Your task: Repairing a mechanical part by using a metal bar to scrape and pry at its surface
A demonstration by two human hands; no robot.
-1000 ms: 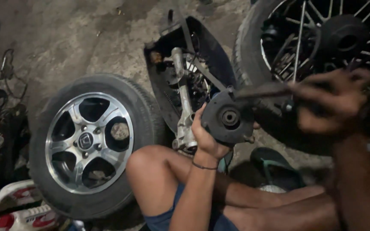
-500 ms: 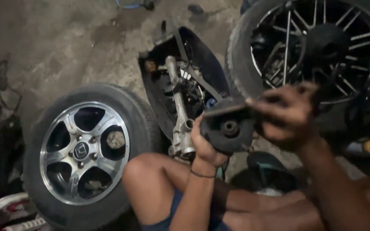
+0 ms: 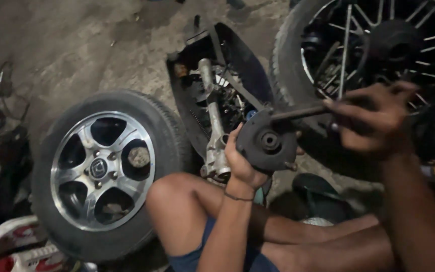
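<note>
At 9 o'clock a car wheel (image 3: 101,171) with an alloy rim lies on the floor (image 3: 76,45). At centre, the left hand (image 3: 242,161) grasps a dark round disc (image 3: 268,141) from its 8 o'clock edge. The disc looks like stiff, heavy metal, possibly greasy, so the rim seems the surest hold. At 3 o'clock, the right hand (image 3: 373,121) is clenched on a rod (image 3: 298,112) touching the disc's top, before a spoked wheel (image 3: 378,45).

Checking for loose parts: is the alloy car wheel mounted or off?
Off. The alloy car wheel lies flat on the ground, rim face up, attached to nothing.
</note>
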